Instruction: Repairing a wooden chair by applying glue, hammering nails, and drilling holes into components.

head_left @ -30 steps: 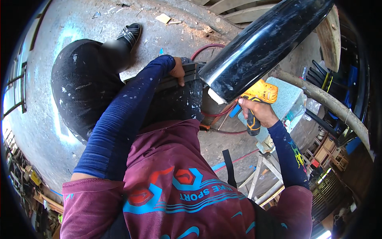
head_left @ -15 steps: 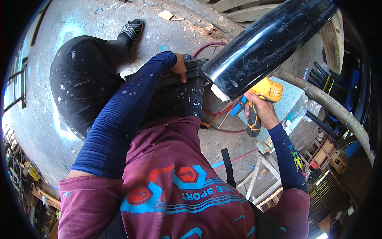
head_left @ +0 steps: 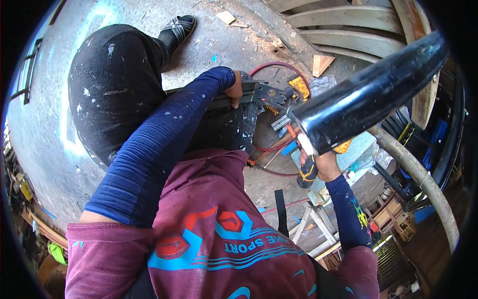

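My left hand is closed around a dark, narrow bar that lies across my thigh. At the bar's far end is a dark metal bracket with holes in it. In my right hand is a yellow and black cordless drill, gripped by its handle. A long, glossy black, rounded piece with a pale end crosses in front and hides most of the drill's body. What holds that piece up cannot be seen. Short silvery metal shows between the bracket and the black piece.
A red hose loops on the concrete floor beside another yellow tool. Curved wooden slats lie at the far right, near a wood offcut. On the right are a pale speckled block and a bent pole.
The black piece has shifted right and down, uncovering the bracket and the yellow tool on the floor. My right hand has moved slightly left and down with the drill. My left hand keeps its hold.
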Available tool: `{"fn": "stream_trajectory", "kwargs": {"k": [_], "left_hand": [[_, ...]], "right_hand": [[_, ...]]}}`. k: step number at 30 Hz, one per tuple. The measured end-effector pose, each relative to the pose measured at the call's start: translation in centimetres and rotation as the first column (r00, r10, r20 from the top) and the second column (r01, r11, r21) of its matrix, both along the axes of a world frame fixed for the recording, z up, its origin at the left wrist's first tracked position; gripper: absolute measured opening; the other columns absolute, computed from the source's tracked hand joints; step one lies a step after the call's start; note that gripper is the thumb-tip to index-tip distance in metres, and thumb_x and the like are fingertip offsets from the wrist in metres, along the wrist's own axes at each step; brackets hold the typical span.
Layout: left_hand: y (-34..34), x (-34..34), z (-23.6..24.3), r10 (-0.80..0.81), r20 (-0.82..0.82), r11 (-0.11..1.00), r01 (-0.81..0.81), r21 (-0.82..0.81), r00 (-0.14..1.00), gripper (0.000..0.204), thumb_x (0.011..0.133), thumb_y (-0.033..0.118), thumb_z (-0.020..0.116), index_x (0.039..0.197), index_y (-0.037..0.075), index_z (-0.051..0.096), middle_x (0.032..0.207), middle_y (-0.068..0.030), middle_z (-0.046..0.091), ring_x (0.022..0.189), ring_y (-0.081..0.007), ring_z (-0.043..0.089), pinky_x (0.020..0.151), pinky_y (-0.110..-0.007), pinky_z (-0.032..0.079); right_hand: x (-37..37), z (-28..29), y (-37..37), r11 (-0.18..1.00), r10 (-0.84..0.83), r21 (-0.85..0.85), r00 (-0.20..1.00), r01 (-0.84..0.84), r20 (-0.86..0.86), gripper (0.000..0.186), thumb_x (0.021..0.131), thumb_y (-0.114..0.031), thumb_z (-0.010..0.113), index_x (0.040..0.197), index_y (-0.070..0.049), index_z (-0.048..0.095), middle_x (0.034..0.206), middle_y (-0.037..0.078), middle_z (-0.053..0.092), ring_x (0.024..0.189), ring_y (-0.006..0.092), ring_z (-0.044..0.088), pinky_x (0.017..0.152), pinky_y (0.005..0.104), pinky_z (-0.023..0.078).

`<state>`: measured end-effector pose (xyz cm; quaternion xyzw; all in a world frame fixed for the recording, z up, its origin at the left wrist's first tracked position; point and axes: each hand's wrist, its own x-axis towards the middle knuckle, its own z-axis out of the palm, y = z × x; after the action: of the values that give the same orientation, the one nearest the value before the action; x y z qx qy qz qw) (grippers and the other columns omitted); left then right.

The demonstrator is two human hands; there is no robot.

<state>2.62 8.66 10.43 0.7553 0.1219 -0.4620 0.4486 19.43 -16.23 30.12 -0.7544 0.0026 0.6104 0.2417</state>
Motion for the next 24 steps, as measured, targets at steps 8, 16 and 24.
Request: {"fn": "stream_trajectory", "kwargs": {"k": [8,16,24], "left_hand": [[0.7,-1.0,3.1,0.216,0.017,0.976,-0.215,-0.005,0.976,0.064,0.057,0.029,0.095,0.112,0.003,0.075,0.109,-0.0183,0.074,0.101,-0.0298,0.072,0.089,-0.04,0.056],[0.9,-0.6,0.6,0.085,-0.051,0.996,-0.086,-0.014,0.995,0.07,0.067,0.044,0.088,0.121,0.004,0.071,0.123,-0.0169,0.069,0.112,-0.0291,0.067,0.097,-0.039,0.05],[0.8,-0.7,0.8,0.125,-0.027,0.992,-0.124,0.012,0.992,0.071,0.059,0.039,0.094,0.115,0.001,0.073,0.117,-0.0181,0.072,0.108,-0.0306,0.07,0.094,-0.039,0.054]], "right_hand": [[2.8,-0.6,-0.6,1.0,0.006,0.013,0.991,-0.004,-0.135,0.019,0.096,-0.018,0.055,0.088,-0.003,0.064,0.071,0.009,0.064,0.06,0.0186,0.062,0.059,0.033,0.052],[6.4,-4.3,-5.7,0.951,-0.3,0.04,0.946,0.307,-0.121,0.045,0.095,-0.008,0.067,0.137,-0.009,0.051,0.127,0.004,0.06,0.111,0.0181,0.06,0.092,0.0362,0.054],[4.7,-2.6,-3.5,0.999,-0.014,0.035,0.995,0.017,-0.096,0.032,0.096,-0.028,0.063,0.121,-0.011,0.052,0.101,0.004,0.059,0.091,0.0215,0.059,0.085,0.0392,0.049]]}}
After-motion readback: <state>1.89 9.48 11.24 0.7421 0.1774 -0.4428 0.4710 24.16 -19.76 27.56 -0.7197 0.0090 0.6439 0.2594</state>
